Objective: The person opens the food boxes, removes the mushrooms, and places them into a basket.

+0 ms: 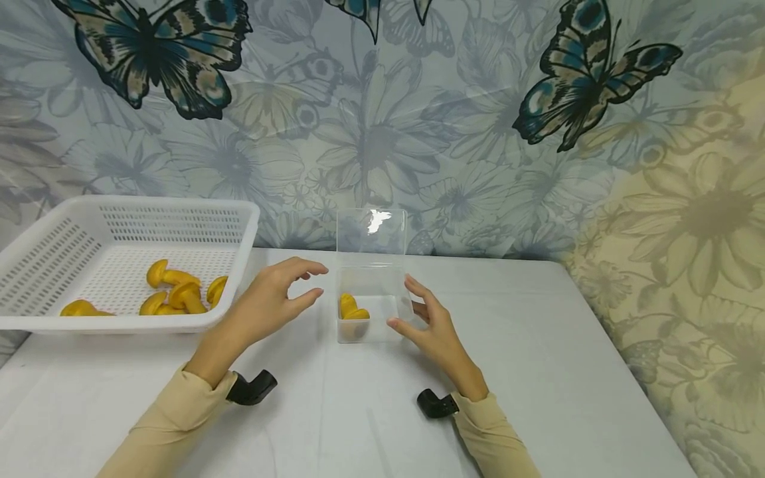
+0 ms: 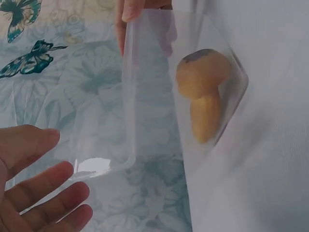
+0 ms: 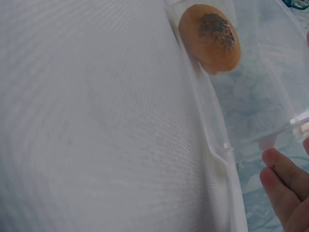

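A clear plastic box [image 1: 385, 307] stands on the white table with its lid [image 1: 364, 236] raised at the back. One yellow mushroom [image 2: 203, 77] lies inside at the box's left. In the right wrist view, its rounded cap [image 3: 212, 38] has a dark speckled patch. My left hand [image 1: 271, 295] hovers left of the box, thumb and fingers apart and nothing between them. My right hand [image 1: 433, 328] is at the box's right side, its fingertips [image 3: 273, 157] right at the wall, fingers extended and thumb near the front corner.
A white perforated plastic basket [image 1: 161, 245] sits at the left, several yellow mushrooms [image 1: 188, 299] in it. Its right wall is close to my left forearm. A butterfly-patterned wall covering [image 1: 382, 133] rises behind the white-covered table [image 1: 358, 411].
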Action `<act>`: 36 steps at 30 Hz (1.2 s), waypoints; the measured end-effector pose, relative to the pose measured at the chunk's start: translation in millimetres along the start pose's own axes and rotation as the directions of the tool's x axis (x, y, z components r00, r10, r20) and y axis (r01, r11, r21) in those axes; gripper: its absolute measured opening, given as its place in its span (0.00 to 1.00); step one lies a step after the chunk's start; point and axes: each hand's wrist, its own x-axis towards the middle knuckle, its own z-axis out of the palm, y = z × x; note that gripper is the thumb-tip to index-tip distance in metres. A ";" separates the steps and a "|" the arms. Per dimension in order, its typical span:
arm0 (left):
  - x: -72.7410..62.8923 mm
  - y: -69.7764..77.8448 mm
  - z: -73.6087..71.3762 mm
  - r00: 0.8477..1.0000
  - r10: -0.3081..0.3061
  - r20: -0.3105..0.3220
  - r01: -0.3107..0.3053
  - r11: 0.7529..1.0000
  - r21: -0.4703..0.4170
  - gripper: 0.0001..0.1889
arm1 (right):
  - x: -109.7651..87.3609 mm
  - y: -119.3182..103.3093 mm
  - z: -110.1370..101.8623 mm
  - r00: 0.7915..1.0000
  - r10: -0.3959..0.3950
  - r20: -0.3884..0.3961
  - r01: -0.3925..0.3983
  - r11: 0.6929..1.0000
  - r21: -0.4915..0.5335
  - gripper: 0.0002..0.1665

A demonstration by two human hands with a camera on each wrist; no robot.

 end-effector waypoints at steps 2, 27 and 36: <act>4.5 1.3 3.8 1.000 0.015 0.025 -0.014 1.000 -0.020 0.17 | 0.0 0.3 0.0 1.000 -0.004 -0.001 0.004 1.000 0.006 0.45; 63.0 9.3 29.7 0.844 0.017 0.535 0.097 0.978 -0.183 0.21 | -1.1 -4.5 -1.3 1.000 -0.028 0.005 0.027 0.999 0.030 0.45; 80.6 9.0 43.3 0.725 -0.011 0.688 0.133 0.983 -0.125 0.19 | 4.6 28.3 3.2 0.999 -0.032 -0.011 0.033 0.999 0.029 0.46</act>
